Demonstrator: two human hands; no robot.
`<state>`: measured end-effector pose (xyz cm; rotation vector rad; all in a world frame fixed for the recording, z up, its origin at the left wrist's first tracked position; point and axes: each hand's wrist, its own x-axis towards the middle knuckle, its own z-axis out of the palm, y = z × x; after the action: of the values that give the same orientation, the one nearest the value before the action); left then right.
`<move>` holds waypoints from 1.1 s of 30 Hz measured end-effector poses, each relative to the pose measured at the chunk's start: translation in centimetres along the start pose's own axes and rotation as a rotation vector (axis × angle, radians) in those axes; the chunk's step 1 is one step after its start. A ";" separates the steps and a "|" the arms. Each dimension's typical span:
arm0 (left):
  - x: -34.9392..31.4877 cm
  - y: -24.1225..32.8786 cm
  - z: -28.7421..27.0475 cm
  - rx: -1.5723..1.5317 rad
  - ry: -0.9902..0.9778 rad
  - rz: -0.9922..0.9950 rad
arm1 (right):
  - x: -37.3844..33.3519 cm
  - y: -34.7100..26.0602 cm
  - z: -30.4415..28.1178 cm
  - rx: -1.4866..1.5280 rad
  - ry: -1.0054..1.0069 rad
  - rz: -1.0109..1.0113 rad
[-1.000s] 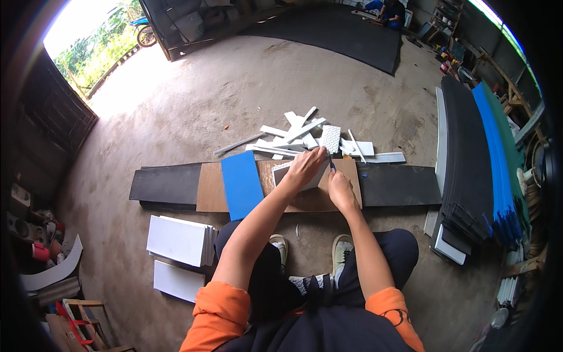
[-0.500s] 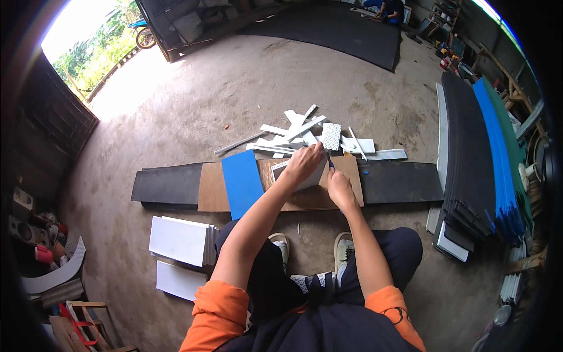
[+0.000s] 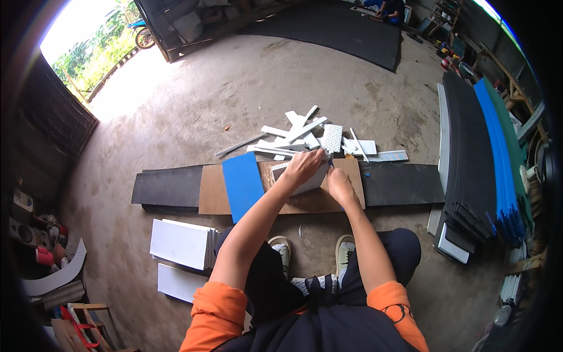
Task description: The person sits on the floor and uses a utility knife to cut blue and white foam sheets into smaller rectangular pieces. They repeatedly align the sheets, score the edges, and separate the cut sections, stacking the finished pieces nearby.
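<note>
One white piece (image 3: 311,183) rests on the brown board (image 3: 311,203), and the left hand (image 3: 308,165) grips it by its far side. At three o'clock from that piece, the right hand (image 3: 340,184) is closed around a slim blue tool (image 3: 331,161), its tip hard to make out. Loose white strips (image 3: 302,132) lie at twelve o'clock, a blue sheet (image 3: 243,185) at nine, stacked white panels (image 3: 179,242) at eight.
</note>
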<state>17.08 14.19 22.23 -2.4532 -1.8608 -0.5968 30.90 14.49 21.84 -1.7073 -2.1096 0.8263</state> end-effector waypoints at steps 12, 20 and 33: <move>-0.8 0.2 -0.1 -0.070 0.055 0.002 | 0.0 0.5 1.4 0.026 -0.094 0.088; 0.0 1.2 -1.6 0.038 0.231 0.019 | -0.7 0.1 1.5 0.044 -0.082 0.065; 2.1 0.7 0.1 -0.090 0.158 -0.123 | -0.2 -0.2 0.5 -0.193 0.011 -0.047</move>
<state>18.23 15.95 22.91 -2.2782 -1.9725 -0.8711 30.52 14.15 21.58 -1.7424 -2.2768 0.6152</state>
